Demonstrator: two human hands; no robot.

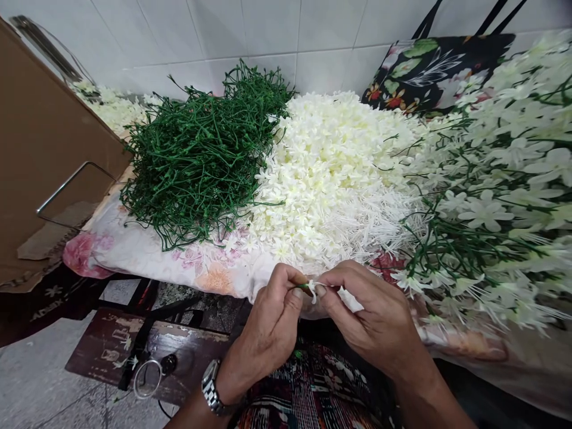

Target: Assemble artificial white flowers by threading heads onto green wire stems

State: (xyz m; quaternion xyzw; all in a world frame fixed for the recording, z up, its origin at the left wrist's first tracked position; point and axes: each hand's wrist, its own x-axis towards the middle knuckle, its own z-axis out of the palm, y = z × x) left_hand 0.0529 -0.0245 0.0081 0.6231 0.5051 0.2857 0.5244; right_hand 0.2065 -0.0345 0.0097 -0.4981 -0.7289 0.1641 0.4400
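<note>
Close together at the table's near edge, both my hands pinch parts of one small artificial flower. Between thumb and finger, my left hand (279, 310) grips a green plastic stem (304, 286), mostly hidden by the fingers. A white artificial flower (313, 289) is pinched by my right hand (366, 310), right against the stem's end. Beyond my hands lie a heap of loose white flower heads (313, 179), a patch of thin white stamens (375, 217) and a tangled pile of green stems (201, 155).
Finished-looking white flower sprays (487, 211) fill the right side. A cardboard box (44, 143) stands at left, and a black floral bag (438, 71) leans on the tiled wall. Below the flowered tablecloth (156, 259) is a dark wooden bench (187, 345).
</note>
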